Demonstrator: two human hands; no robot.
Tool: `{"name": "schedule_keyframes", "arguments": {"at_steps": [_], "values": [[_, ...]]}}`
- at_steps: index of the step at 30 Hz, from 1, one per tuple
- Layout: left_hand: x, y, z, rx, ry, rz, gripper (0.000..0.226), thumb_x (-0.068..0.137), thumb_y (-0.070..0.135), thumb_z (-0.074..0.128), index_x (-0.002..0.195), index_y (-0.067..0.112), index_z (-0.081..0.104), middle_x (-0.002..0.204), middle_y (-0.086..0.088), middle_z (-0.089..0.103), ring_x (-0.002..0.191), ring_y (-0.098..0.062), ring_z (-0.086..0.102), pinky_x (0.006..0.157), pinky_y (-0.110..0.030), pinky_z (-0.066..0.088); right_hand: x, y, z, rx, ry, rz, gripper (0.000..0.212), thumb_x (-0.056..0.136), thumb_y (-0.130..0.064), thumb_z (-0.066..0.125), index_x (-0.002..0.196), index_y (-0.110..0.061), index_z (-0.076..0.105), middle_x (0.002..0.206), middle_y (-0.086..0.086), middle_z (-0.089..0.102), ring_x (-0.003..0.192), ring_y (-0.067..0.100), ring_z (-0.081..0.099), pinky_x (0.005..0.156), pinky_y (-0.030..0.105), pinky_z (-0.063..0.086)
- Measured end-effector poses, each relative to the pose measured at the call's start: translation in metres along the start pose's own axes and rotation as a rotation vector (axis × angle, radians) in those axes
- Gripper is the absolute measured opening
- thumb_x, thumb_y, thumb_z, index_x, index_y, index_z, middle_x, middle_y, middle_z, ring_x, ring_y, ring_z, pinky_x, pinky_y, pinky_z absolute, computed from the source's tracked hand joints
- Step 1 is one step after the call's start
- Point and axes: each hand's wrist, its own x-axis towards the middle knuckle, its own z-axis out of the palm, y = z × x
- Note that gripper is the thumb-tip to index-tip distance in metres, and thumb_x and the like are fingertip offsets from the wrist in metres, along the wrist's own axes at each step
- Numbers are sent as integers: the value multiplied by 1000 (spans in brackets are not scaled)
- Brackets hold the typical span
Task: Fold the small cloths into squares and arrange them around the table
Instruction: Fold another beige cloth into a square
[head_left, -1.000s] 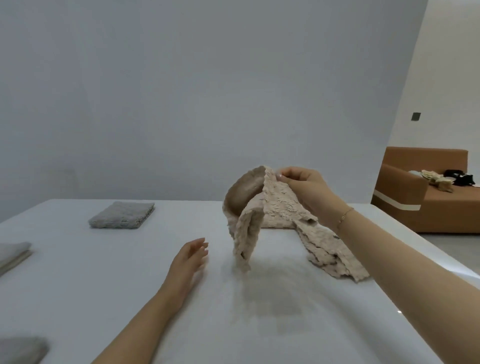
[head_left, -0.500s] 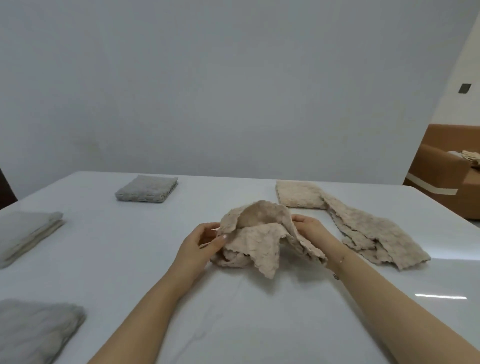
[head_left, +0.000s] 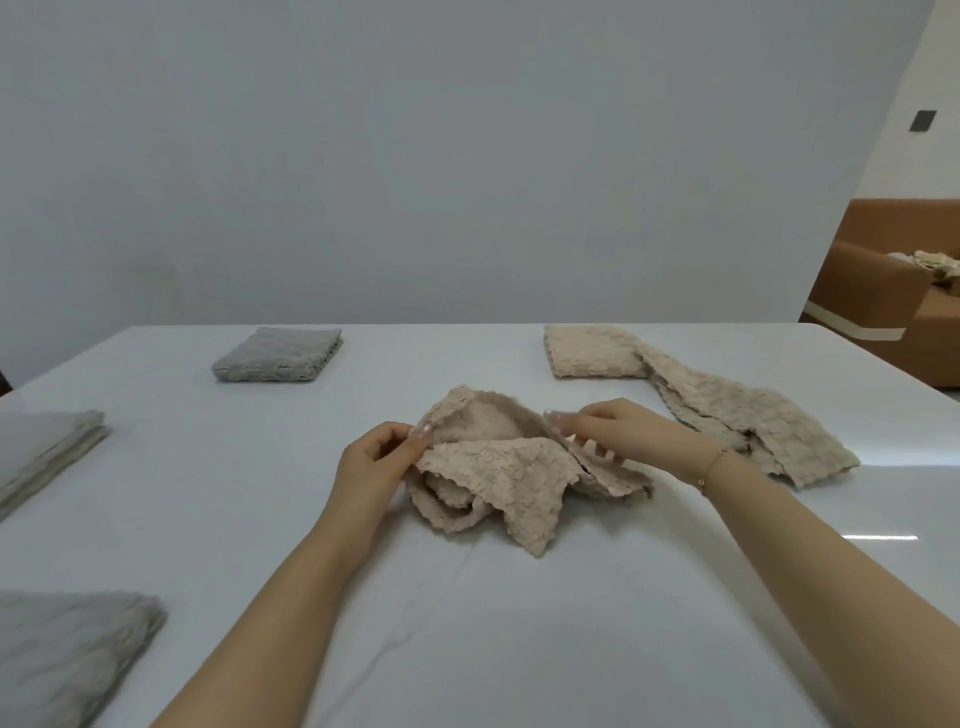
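Note:
A crumpled beige cloth lies on the white table in front of me. My left hand pinches its left edge and my right hand pinches its right edge, both close to the table top. A folded beige cloth sits at the far right, with a loose beige cloth trailing from it toward the right edge. Three folded grey cloths are placed at the far left, the left edge and the near left corner.
A plain grey wall stands behind the table. A brown sofa with several items on its seat is off to the right, beyond the table's right edge.
The beige cloth came down from mid-air onto the table in front of me. My left hand took hold of its left edge. Both hands have spread slightly apart, opening the cloth.

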Motion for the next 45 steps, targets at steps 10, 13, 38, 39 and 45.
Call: {"name": "schedule_keyframes", "arguments": {"at_steps": [10, 13, 38, 39, 45], "values": [[-7, 18, -15, -172, 52, -170, 20, 94, 25, 56, 79, 13, 62, 73, -4, 61, 65, -15, 55, 57, -19, 51, -11, -9, -11, -144, -38, 22, 23, 91, -24, 57, 82, -7, 69, 70, 4, 47, 61, 14, 36, 52, 18, 30], [-8, 26, -22, -199, 34, -240, 16, 94, 22, 56, 91, 8, 64, 83, -8, 68, 72, -18, 62, 59, -23, 55, -11, -12, -15, -67, 12, 7, 23, 91, -24, 56, 73, -10, 61, 75, 7, 45, 59, 15, 34, 49, 19, 29], [-52, 18, -28, 657, -231, 118, 45, 67, 41, 81, 106, 35, 59, 111, 22, 54, 105, 12, 49, 85, -3, 37, -77, 15, 55, -623, 116, -647, 40, 80, -64, 53, 101, -31, 60, 97, -16, 54, 90, 4, 51, 79, 23, 44], [-53, 16, -26, 708, -258, 154, 52, 63, 52, 80, 108, 38, 57, 112, 25, 50, 108, 11, 46, 88, -5, 35, -77, 21, 60, -601, 138, -639, 38, 80, -62, 54, 100, -30, 60, 97, -16, 53, 91, 5, 50, 80, 24, 43], [-55, 15, -23, 855, -202, 339, 21, 79, 44, 64, 97, 35, 61, 102, 25, 57, 98, 4, 53, 83, -17, 41, -72, 27, 72, -513, 325, -678, 19, 90, -37, 51, 85, -21, 61, 83, -12, 56, 78, 7, 51, 67, 23, 43]]}}
